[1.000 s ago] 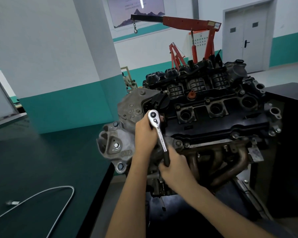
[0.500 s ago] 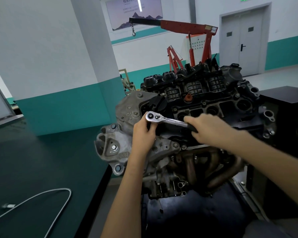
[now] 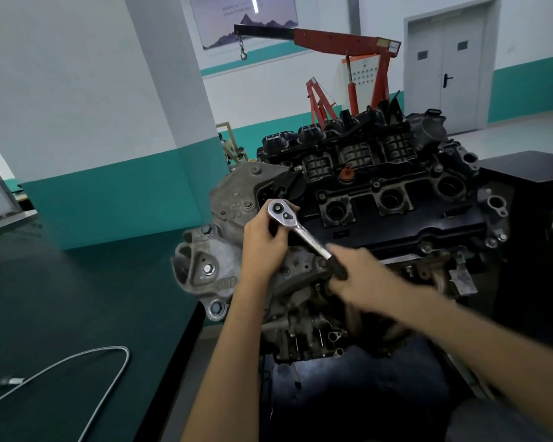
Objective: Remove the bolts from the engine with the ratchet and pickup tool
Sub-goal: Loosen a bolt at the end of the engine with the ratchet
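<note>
- Ratchet [image 3: 304, 234]: head is set at front-left corner of the engine [image 3: 380, 199] valve cover, beside the oil filler cap [image 3: 289, 186]; handle is slanted down and to the right. Socket and bolt are hidden under the head.
- L hand [image 3: 262, 244]: fingers are curled round the ratchet head, pressing it to its seat.
- R hand [image 3: 361, 272]: blurred, but seen wrapped round the black grip at the handle end.
- Pickup tool [image 3: 87, 362]: flexible steel shaft, laid in a loop on the table [image 3: 61, 298], well apart from the engine; touched by neither hand.
- Risk 1: socket may be levered off the bolt if the handle is pulled off-axis or L-hand pressure is eased; a rounded hex and knuckles struck on the exhaust manifold [image 3: 441, 279] would be expected.
- Risk 2: a freed bolt may be dropped into the open plug wells [image 3: 336, 212] or the lower castings; retrieval would be slowed w/ the pickup tool out of reach.
- Surface: dark green matte table at left, its edge just beside the engine.
- Room: workshop; white walls w/ teal lower band, square column [image 3: 170, 74], red engine hoist [image 3: 348, 43] w/ hook, grey double door [image 3: 447, 68], wall poster [image 3: 246, 17].
</note>
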A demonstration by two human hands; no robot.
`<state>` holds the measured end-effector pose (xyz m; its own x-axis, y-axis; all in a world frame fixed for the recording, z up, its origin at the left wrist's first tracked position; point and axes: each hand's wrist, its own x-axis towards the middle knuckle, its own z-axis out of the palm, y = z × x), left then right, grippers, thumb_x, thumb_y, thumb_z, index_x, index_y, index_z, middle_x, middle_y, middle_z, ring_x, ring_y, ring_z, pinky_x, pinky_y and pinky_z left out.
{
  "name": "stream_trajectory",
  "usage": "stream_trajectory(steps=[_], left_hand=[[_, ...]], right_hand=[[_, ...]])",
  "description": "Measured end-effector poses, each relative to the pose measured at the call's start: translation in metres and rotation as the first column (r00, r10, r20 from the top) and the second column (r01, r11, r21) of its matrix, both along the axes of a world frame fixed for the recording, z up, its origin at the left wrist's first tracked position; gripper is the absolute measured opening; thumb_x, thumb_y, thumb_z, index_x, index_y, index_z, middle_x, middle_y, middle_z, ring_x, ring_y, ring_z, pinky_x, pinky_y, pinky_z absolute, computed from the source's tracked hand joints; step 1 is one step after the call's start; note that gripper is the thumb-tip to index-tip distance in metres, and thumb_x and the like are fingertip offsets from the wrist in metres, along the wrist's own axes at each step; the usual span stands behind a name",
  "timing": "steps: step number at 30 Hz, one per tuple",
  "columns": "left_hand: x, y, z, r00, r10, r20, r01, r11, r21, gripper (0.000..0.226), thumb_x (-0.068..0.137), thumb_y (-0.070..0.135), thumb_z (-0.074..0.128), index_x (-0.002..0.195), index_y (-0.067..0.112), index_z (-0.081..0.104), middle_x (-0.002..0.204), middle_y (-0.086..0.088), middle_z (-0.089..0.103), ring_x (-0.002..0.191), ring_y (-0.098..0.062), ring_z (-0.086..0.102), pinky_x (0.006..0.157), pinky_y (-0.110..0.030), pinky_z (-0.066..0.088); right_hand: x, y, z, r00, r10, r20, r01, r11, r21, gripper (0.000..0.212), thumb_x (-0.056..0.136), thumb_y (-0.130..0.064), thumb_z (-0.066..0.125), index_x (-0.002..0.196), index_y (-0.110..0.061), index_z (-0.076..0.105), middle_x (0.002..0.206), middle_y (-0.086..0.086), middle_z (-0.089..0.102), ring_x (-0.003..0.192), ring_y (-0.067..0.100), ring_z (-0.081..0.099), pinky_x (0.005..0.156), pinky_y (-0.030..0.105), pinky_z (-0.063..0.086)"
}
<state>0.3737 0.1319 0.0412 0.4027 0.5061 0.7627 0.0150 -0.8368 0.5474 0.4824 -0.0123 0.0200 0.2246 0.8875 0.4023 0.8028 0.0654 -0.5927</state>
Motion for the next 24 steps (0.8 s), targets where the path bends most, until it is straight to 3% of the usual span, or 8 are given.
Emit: stream_trajectory(steps=[4, 6, 9, 11, 13, 16, 19, 24], left_hand=[[-0.001, 0.0, 0.002, 0.999, -0.016, -0.035, 0.015, 1.0, -0.021, 0.012, 0.095, 0.011, 0.056, 0.096, 0.02, 0.064, 0.082, 0.024, 0.066, 0.075, 0.006, 0.058, 0.07, -0.017, 0.048], [0.0, -0.001, 0.0, 0.999, 0.021, -0.027, -0.023, 0.998, -0.057, 0.013, 0.095, 0.01, 0.055, 0.094, 0.02, 0.064, 0.075, 0.018, 0.064, 0.066, 0.003, 0.055, 0.065, -0.022, 0.047], [0.003, -0.002, -0.003, 0.997, 0.08, 0.01, -0.079, 0.995, -0.065, 0.016, 0.094, 0.009, 0.055, 0.09, 0.025, 0.058, 0.063, 0.016, 0.056, 0.055, 0.004, 0.05, 0.054, -0.012, 0.04], [0.004, -0.002, -0.003, 0.995, 0.1, 0.0, -0.1, 0.994, -0.051, 0.014, 0.088, 0.011, 0.051, 0.088, 0.023, 0.058, 0.06, 0.015, 0.055, 0.053, 0.003, 0.049, 0.052, -0.011, 0.036], [0.005, -0.002, -0.003, 0.995, 0.1, -0.021, -0.101, 0.993, -0.068, 0.017, 0.082, 0.017, 0.046, 0.089, 0.02, 0.062, 0.068, 0.01, 0.063, 0.061, -0.003, 0.056, 0.058, -0.018, 0.043], [0.005, 0.0, -0.005, 0.997, 0.073, 0.005, -0.072, 0.99, -0.118, 0.021, 0.089, 0.013, 0.055, 0.084, 0.033, 0.06, 0.078, 0.007, 0.069, 0.077, -0.011, 0.066, 0.072, -0.028, 0.052], [0.001, 0.0, -0.003, 0.999, 0.033, 0.017, -0.031, 0.997, -0.067, 0.017, 0.092, 0.011, 0.06, 0.085, 0.026, 0.062, 0.083, 0.01, 0.07, 0.084, -0.001, 0.065, 0.076, -0.016, 0.048], [-0.002, -0.001, 0.002, 0.998, -0.065, -0.027, 0.064, 0.998, -0.007, 0.019, 0.092, 0.005, 0.055, 0.102, 0.016, 0.065, 0.099, 0.012, 0.069, 0.088, -0.009, 0.064, 0.077, -0.033, 0.053]], right_hand=[[0.063, 0.003, 0.064, 0.788, -0.074, 0.611, 0.16, 0.983, -0.086, 0.031, 0.084, -0.015, 0.058, 0.112, -0.027, 0.054, 0.071, -0.006, 0.05, 0.072, 0.022, 0.063, 0.054, 0.024, 0.036], [0.067, 0.007, 0.073, 0.719, -0.104, 0.687, 0.172, 0.985, -0.031, 0.034, 0.085, -0.017, 0.057, 0.117, -0.028, 0.052, 0.067, -0.01, 0.042, 0.076, 0.028, 0.062, 0.059, 0.027, 0.036], [0.047, 0.002, 0.039, 0.84, -0.167, 0.516, 0.179, 0.984, 0.028, 0.02, 0.081, -0.018, 0.059, 0.092, -0.029, 0.048, 0.062, -0.01, 0.036, 0.072, 0.028, 0.062, 0.058, 0.027, 0.037], [0.018, -0.002, 0.005, 0.977, -0.123, 0.176, 0.12, 0.992, 0.025, 0.024, 0.079, -0.013, 0.06, 0.08, -0.024, 0.039, 0.06, -0.005, 0.044, 0.06, 0.011, 0.059, 0.051, 0.023, 0.04], [-0.022, 0.004, -0.022, 0.989, -0.071, -0.132, 0.08, 0.995, 0.068, 0.025, 0.079, -0.007, 0.06, 0.077, -0.024, 0.042, 0.059, -0.004, 0.048, 0.049, 0.0, 0.053, 0.042, 0.011, 0.035], [-0.069, 0.026, -0.044, 0.938, -0.118, -0.325, 0.171, 0.975, 0.141, 0.025, 0.081, -0.003, 0.055, 0.1, -0.019, 0.052, 0.063, 0.001, 0.053, 0.053, 0.006, 0.055, 0.05, 0.02, 0.046], [-0.069, 0.028, -0.043, 0.934, -0.111, -0.34, 0.161, 0.979, 0.123, 0.035, 0.081, -0.003, 0.054, 0.113, -0.015, 0.051, 0.066, -0.002, 0.053, 0.056, 0.008, 0.053, 0.053, 0.018, 0.044], [0.013, 0.002, 0.003, 0.995, -0.046, 0.089, 0.048, 0.999, -0.016, 0.021, 0.077, -0.005, 0.06, 0.095, -0.014, 0.055, 0.069, 0.0, 0.054, 0.065, 0.023, 0.056, 0.058, 0.024, 0.04]])
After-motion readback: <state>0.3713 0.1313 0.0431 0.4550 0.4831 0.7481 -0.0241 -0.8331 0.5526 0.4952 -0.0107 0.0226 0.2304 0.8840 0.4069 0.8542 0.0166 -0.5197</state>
